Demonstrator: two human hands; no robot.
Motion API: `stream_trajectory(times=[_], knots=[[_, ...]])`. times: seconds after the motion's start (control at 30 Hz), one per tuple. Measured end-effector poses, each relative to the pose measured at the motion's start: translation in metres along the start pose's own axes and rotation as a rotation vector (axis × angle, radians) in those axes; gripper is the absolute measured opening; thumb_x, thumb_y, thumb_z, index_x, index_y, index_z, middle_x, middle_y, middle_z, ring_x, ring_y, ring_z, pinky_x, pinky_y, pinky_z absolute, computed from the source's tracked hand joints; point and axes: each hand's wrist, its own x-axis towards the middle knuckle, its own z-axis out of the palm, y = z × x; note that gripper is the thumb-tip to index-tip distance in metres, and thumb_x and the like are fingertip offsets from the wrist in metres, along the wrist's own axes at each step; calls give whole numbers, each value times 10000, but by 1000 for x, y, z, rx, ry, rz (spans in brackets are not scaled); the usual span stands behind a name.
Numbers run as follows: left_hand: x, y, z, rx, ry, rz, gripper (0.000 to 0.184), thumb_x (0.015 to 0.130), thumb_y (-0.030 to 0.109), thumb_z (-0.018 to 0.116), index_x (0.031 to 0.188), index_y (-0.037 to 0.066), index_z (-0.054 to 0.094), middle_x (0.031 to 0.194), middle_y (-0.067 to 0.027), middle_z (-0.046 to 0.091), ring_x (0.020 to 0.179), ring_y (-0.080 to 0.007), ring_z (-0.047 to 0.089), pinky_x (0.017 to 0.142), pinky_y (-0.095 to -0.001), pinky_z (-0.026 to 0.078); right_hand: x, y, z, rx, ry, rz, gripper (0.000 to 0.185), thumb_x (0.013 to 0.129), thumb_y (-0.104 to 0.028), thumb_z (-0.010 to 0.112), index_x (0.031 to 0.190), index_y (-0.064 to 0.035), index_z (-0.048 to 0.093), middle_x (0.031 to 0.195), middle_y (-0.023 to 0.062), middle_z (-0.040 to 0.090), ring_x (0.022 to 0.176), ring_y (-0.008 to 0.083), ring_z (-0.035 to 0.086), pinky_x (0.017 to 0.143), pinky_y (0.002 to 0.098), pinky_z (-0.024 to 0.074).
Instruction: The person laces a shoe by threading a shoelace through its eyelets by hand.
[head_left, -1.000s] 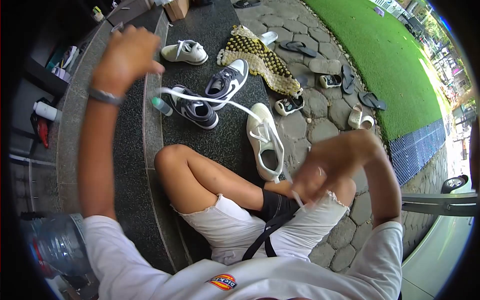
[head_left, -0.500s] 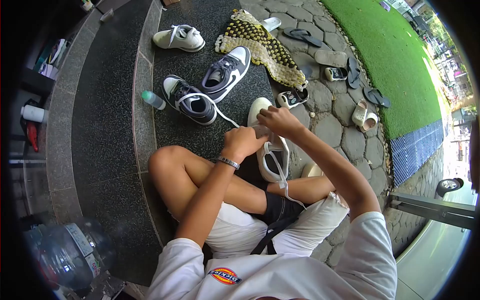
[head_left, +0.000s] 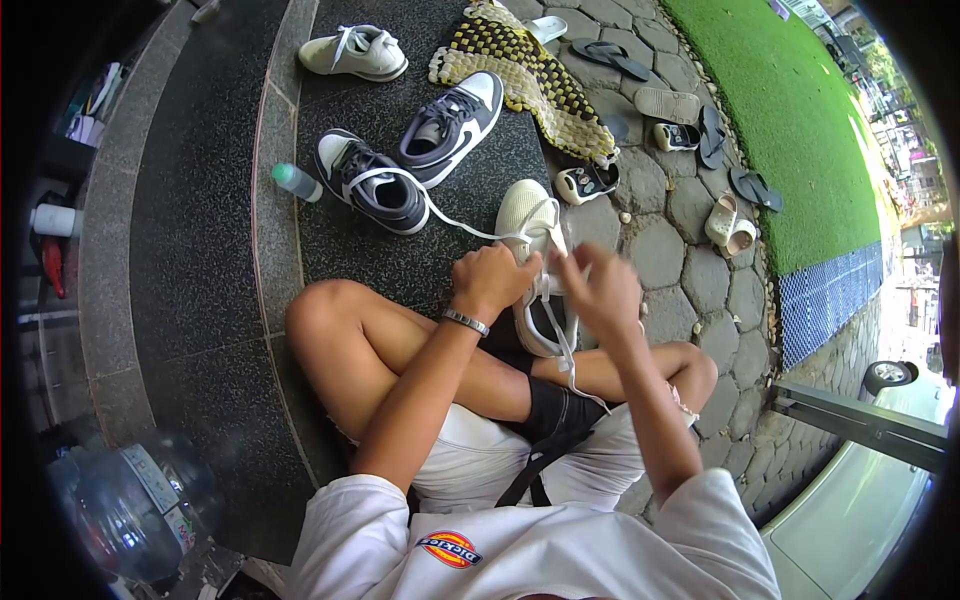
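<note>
A white sneaker (head_left: pixel 525 205) points toe-away in front of my crossed legs, its white shoelace (head_left: pixel 570 372) partly loose and hanging over the heel side. Gripping the shoe's left side near the tongue is my left hand (head_left: pixel 493 280), closed, with the thumb on the upper. My right hand (head_left: pixel 603 290) is to the right of the lacing, smeared by motion; a loop of lace runs from the toe area to its curled fingertips. On the step beyond stand a dark-and-white sneaker (head_left: pixel 372 180) with a long lace trailing toward the white shoe, and its mate (head_left: pixel 452 128).
Another white sneaker (head_left: pixel 353 53) and a small green-capped bottle (head_left: pixel 297 183) stand on the dark step. A yellow-black woven mat (head_left: pixel 530 75) drapes over its edge. Several sandals and clogs (head_left: pixel 722 222) lie on the stone paving. A large water bottle (head_left: pixel 140 505) is at lower left.
My right hand has moved from the shoe's toe back toward me and to the right, and a lace loop now shows over the toe area. My left hand stays at the shoe.
</note>
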Motion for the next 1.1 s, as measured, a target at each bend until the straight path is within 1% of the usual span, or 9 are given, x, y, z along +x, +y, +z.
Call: stream_trajectory(times=[0.13, 0.33, 0.37, 0.5, 0.6, 0.8, 0.83, 0.97, 1.1], knots=[[17, 7, 3, -12, 32, -17, 722, 918, 637, 505, 987, -26, 781, 1034, -288, 736, 1027, -463, 709, 935, -515, 550, -42, -6, 31, -152, 152, -47, 371, 906, -444, 742, 868, -74, 730, 943, 121, 692, 784, 366, 709, 674, 472, 556], [21, 4, 3, 17, 5, -33, 707, 950, 620, 495, 1034, -23, 776, 1107, -286, 726, 1083, -457, 695, 950, -510, 547, -61, 13, 53, 176, -72, 6, 270, 927, -258, 680, 828, -7, 686, 873, 178, 665, 791, 402, 675, 683, 461, 526], [23, 1, 7, 17, 8, -29, 700, 958, 614, 494, 1037, -23, 774, 1113, -285, 725, 1085, -456, 695, 952, -510, 547, -66, 19, 50, 312, -63, -45, 256, 955, -181, 646, 830, 41, 623, 711, 144, 556, 600, 253, 535, 596, 405, 424], [30, -6, 17, 8, 26, -28, 677, 986, 589, 486, 1039, -22, 773, 1124, -282, 724, 1091, -456, 692, 958, -511, 547, -96, 26, -5, 442, -327, 2, 294, 974, -176, 619, 786, 37, 546, 668, 43, 421, 643, 114, 409, 572, 330, 357], [34, -8, 23, 27, 46, -6, 640, 991, 579, 501, 1020, 3, 780, 1108, -254, 738, 1071, -434, 709, 923, -510, 566, -126, 32, -42, 431, -543, 44, 292, 983, -174, 617, 787, 40, 584, 638, 89, 506, 613, 133, 444, 573, 354, 392], [38, -5, 29, -37, 94, -56, 716, 944, 639, 545, 1177, -20, 702, 1130, -281, 724, 1106, -427, 698, 953, -506, 554, -153, 43, -51, 647, -681, 49, 361, 1033, -279, 638, 839, 24, 673, 639, -8, 523, 619, 79, 459, 573, 295, 402], [39, -6, 28, -64, 113, -97, 753, 931, 656, 555, 1220, -28, 676, 1149, -290, 716, 1132, -423, 688, 975, -499, 544, -155, 45, -48, 443, -784, 30, 451, 1111, -396, 482, 1031, -18, 715, 765, 7, 635, 692, 84, 582, 603, 248, 456], [56, -20, 49, -257, 303, -105, 746, 935, 638, 586, 1287, -19, 603, 1273, -235, 651, 1308, -332, 574, 1089, -435, 443, -162, 47, -30, 979, -1156, 605, 635, 1079, -608, 373, 1483, -129, 478, 911, 73, 680, 672, 137, 637, 494, 256, 482], [47, -23, 19, -1283, 56, 80, 338, 1048, 391, 562, 1171, 85, 637, 1184, -59, 672, 1125, -168, 586, 1035, -382, 410, -169, 57, 39, 1898, -858, 723, 579, 1078, -528, 463, 1509, -146, 408, 1181, 132, 652, 797, 178, 662, 509, 225, 489]])
